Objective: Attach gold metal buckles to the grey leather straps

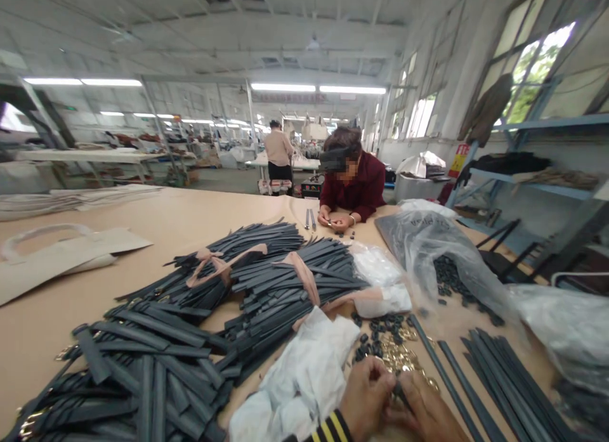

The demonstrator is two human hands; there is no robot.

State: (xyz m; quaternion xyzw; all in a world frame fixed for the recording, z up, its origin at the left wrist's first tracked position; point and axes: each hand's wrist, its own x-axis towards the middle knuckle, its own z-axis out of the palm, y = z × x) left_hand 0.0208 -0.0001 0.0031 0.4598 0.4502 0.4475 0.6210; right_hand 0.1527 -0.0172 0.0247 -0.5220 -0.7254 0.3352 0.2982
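At the bottom of the head view, my left hand [365,391] and my right hand [423,407] are close together, fingers closed. A small dark piece [398,391] shows between them, gripped by the right fingers. Whatever the left fingertips pinch is too small to make out. Gold metal buckles [397,354] and small black loops [380,328] lie just beyond my hands. A crumpled white cloth [311,366] is beside my left sleeve. Long dark straps [511,378] lie to the right.
Tied bundles of dark straps [295,274] and a loose strap pile [157,378] cover the middle and left. Clear plastic bags [419,239] lie at the right. Across the table [228,207], a person in dark red [364,182] leans over small parts. Another person [279,150] stands farther back.
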